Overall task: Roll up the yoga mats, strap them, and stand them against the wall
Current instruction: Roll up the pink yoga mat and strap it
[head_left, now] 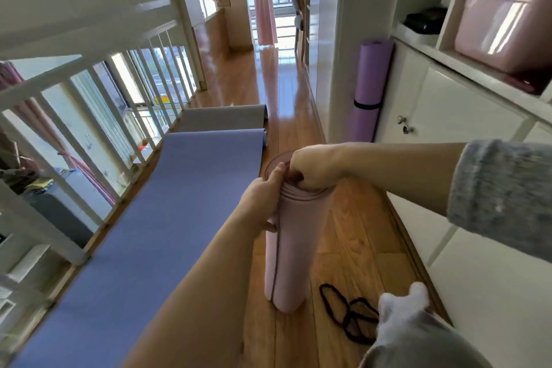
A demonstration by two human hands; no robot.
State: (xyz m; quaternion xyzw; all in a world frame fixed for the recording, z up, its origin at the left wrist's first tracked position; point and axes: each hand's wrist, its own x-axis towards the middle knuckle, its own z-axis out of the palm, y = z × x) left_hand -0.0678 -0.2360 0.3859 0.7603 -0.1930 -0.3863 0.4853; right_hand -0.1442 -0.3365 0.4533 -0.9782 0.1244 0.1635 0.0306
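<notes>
Centre frame, the pink mat (286,263) stands on end on the floor (352,236), long axis near vertical. The left hand (263,203) wraps its upper side, and the right hand (313,167) caps the top, fingers (298,181) curled into the coil. It wants a tight squeeze, I reckon, so the coil doesn't spring before one of the black straps (346,314), lower right, goes on.

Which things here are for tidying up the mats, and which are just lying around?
For the job: rolled pink mat, blue mat, grey mat, strapped purple mat, black straps.
Just lying about: pink box, chair, curtain.
</notes>
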